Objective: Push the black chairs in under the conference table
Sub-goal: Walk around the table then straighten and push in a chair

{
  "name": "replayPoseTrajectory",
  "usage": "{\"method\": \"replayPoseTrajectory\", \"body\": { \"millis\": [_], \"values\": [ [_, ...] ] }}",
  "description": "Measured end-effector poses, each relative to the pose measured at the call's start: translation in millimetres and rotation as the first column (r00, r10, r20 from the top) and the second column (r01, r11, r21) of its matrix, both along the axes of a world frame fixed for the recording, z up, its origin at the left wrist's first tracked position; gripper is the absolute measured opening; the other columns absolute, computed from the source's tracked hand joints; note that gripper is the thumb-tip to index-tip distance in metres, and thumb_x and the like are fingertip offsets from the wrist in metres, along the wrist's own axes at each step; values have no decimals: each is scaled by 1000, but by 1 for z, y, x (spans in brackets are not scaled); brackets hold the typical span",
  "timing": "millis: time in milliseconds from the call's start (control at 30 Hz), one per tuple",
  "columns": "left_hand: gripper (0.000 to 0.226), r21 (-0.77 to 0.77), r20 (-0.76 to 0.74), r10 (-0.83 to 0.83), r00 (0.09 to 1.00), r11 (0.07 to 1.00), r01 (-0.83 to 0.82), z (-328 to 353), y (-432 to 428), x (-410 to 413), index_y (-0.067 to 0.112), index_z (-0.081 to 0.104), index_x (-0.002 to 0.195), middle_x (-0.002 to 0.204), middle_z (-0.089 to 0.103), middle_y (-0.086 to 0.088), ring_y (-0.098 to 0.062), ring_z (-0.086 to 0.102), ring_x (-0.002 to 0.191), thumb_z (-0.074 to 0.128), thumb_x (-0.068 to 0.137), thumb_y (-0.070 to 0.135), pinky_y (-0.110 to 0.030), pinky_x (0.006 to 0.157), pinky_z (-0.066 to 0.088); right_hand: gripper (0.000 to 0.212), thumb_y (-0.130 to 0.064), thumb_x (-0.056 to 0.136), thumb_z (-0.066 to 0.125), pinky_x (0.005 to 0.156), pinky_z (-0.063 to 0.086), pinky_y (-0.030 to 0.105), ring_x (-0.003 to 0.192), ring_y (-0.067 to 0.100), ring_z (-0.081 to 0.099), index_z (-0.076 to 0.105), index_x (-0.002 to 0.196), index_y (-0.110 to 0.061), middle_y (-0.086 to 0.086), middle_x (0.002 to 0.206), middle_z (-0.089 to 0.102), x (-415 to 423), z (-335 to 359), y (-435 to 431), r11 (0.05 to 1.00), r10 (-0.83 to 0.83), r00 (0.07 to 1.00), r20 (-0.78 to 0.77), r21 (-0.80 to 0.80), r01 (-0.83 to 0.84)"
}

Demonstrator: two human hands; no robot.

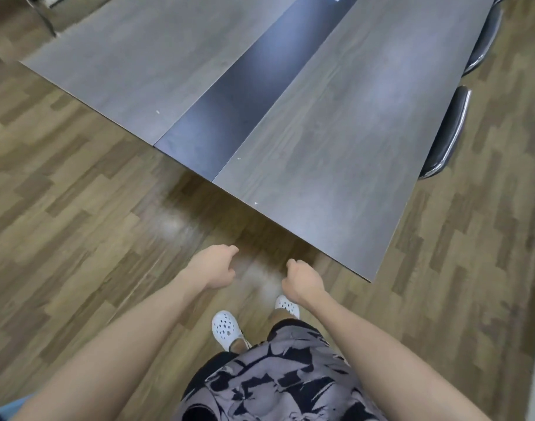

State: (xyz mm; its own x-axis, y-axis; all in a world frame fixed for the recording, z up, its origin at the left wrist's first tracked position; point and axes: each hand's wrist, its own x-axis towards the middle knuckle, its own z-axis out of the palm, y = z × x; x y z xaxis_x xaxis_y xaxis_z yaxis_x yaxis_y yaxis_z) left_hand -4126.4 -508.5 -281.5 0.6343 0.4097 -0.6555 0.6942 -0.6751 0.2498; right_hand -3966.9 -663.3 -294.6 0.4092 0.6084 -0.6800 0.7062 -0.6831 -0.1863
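Left hand and right hand hang loosely curled, empty, far from the black chairs.

Brown wood-plank floor, pale glare patch mid-room

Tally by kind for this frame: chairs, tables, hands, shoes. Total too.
black chairs: 2 (a sliver at the top right edge may be a third, cannot tell)
conference table: 1
hands: 2, left hand and right hand, both holding nothing
white shoes: 2
Total: 7
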Motion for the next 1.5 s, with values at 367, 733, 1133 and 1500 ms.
{"method": "replayPoseTrajectory", "body": {
  "millis": [367, 733, 1133, 1500],
  "values": [
    [49, 21, -24, 39, 999, 999, -38, 1, 38, -4, 11, 40, 133, 127, 56, -10, -31, 56, 113, 47, 87, 26, -45, 88, 51, 34, -17, 88, 45, 89, 46, 36, 111, 30, 52, 50, 121, -8, 11, 127, 51, -8, -14, 48, 996, 73, 997, 31, 46, -75],
    [46, 74, 4, -7, 1000, 997, 6, 13, 84, 20, 11, 44, 129, 120, 57, -8, -29, 57, 112, 48, 86, 26, -41, 84, 51, 32, -22, 92, 42, 90, 47, 38, 107, 30, 55, 51, 119, -7, 12, 118, 57, 0, -11, 113, 979, 152, 988, -12, 136, -149],
    [46, 76, 32, -78, 996, 994, 76, 6, 172, -6, 11, 44, 128, 118, 57, -6, -27, 57, 109, 50, 90, 36, -36, 79, 48, 27, -23, 96, 37, 72, 40, 32, 103, 33, 57, 52, 108, -4, 14, 114, 57, -30, -9, 204, 984, 166, 986, -14, 62, -165],
    [44, 56, 72, -167, 983, 985, 163, 3, 286, -94, 14, 45, 129, 118, 57, -7, -29, 58, 108, 48, 91, 35, -42, 84, 51, 32, -23, 95, 40, 82, 46, 35, 105, 34, 57, 50, 119, -5, 15, 117, 54, -118, -6, 311, 998, 10, 999, -47, 62, -7]
  ]
}}
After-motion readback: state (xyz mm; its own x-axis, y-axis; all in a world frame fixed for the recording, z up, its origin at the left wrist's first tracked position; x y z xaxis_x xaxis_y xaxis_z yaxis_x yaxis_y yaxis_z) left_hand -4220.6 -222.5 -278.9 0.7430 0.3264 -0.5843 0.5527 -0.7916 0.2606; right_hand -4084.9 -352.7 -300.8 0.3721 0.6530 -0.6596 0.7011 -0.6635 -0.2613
